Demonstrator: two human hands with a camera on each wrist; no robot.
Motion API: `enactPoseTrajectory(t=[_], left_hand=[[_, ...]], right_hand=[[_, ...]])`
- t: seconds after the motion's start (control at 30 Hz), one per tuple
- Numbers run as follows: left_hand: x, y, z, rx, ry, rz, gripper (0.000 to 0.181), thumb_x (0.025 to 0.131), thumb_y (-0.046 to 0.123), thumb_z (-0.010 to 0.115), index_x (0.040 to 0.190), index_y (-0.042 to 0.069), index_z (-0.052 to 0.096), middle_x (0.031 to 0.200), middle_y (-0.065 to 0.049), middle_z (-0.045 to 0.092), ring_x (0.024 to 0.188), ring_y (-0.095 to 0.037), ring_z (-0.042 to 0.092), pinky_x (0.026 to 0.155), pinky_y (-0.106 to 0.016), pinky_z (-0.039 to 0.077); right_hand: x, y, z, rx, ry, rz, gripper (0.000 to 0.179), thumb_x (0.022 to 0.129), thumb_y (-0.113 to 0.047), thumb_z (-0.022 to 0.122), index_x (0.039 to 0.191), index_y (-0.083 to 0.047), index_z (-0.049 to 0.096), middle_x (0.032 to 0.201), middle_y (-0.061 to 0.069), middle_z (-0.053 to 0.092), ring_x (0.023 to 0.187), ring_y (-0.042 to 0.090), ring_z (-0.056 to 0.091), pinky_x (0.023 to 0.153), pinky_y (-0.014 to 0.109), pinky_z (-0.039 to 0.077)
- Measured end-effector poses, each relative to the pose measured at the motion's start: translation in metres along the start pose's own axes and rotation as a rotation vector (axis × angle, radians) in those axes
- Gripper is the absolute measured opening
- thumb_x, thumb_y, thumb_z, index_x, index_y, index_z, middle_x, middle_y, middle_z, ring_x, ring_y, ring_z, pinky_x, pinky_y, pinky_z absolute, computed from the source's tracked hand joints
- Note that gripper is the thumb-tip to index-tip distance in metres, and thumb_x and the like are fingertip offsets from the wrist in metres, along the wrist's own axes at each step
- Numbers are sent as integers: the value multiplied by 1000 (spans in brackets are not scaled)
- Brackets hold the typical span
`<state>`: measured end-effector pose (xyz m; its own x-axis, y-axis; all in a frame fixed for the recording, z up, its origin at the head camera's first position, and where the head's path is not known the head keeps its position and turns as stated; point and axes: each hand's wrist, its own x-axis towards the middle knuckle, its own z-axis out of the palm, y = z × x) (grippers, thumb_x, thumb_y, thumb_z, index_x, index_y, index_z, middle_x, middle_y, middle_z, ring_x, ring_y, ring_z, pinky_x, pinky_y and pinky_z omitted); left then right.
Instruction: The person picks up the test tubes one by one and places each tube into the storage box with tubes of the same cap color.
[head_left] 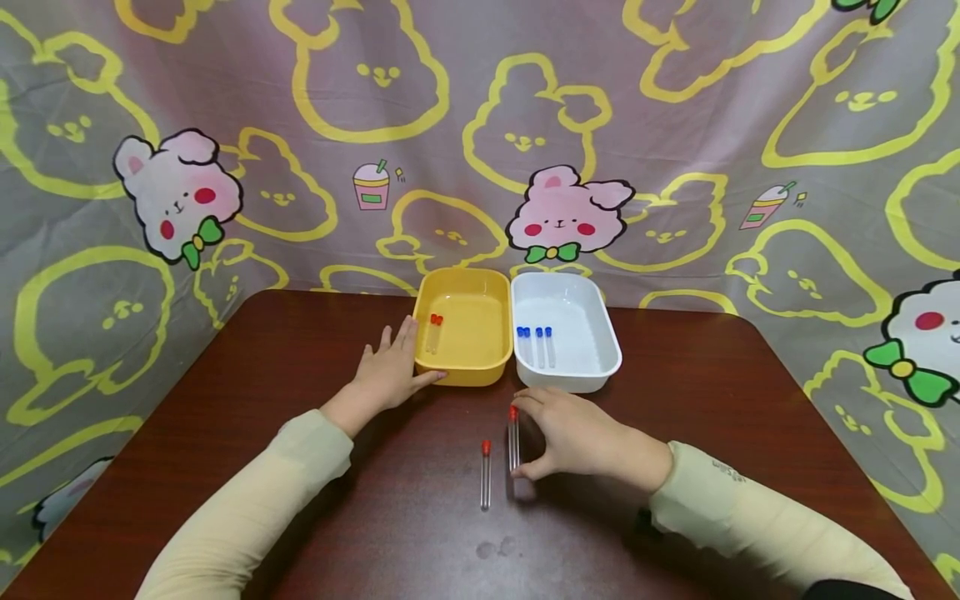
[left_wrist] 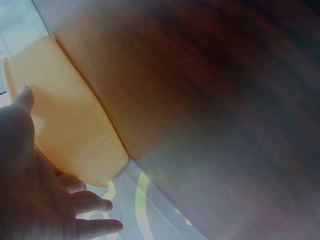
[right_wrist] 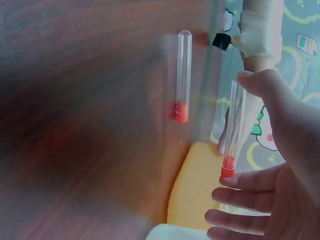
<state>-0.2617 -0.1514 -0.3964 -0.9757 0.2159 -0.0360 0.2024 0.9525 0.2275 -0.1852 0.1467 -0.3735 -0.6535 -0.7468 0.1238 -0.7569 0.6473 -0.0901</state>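
Red-capped and clear, one held tube (head_left: pixel 513 446) is pinched by the right hand (head_left: pixel 573 429) just below the centre of the head view, beside a loose tube (head_left: pixel 486 479) on the table (head_left: pixel 675 375). Higher in that frame, the left hand (head_left: pixel 387 371) rests against the yellow tray (head_left: pixel 465 377), fingers spread and gripping nothing; two red-capped tubes (head_left: pixel 434 337) sit inside, and four blue-capped tubes (head_left: pixel 540 350) sit in the white tray (head_left: pixel 570 383) to its right. From the left wrist, at the frame's left side, the thumb touches the tray's wall; a careless push there, I'd say, could slide the tray. From the right wrist, right of centre, only thumb and forefinger hold the tube, by its two ends; a slackening or uneven squeeze could let it slip out, and a knock could set the loose one rolling.
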Motion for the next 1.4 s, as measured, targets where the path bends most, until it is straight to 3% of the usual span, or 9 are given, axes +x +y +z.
enactPoseTrajectory(t=[0.47, 1.07, 1.4], left_hand=[[0, 1, 0, 0, 3, -3, 110, 96, 66, 58, 164, 0, 2, 170, -18, 6, 152, -47, 13, 116, -68, 20], [0, 0, 1, 0, -2, 2, 109, 96, 66, 58, 164, 0, 3, 170, -17, 4, 152, -48, 13, 115, -68, 20], [-1, 1, 1, 0, 2, -1, 110, 96, 66, 58, 164, 0, 3, 171, -17, 4, 152, -47, 13, 115, -68, 20]], right_hand=[[13, 9, -8, 13, 10, 10, 91, 75, -55, 86, 134, 9, 60, 136, 23, 60, 125, 37, 58, 106, 47, 46], [37, 19, -16, 9, 13, 54, 94, 76, -58, 85, 140, 6, 57, 138, 19, 59, 129, 34, 55, 109, 46, 44], [51, 22, -17, -46, 27, 50, 95, 76, -59, 84, 138, 8, 57, 138, 21, 59, 131, 37, 54, 112, 46, 40]])
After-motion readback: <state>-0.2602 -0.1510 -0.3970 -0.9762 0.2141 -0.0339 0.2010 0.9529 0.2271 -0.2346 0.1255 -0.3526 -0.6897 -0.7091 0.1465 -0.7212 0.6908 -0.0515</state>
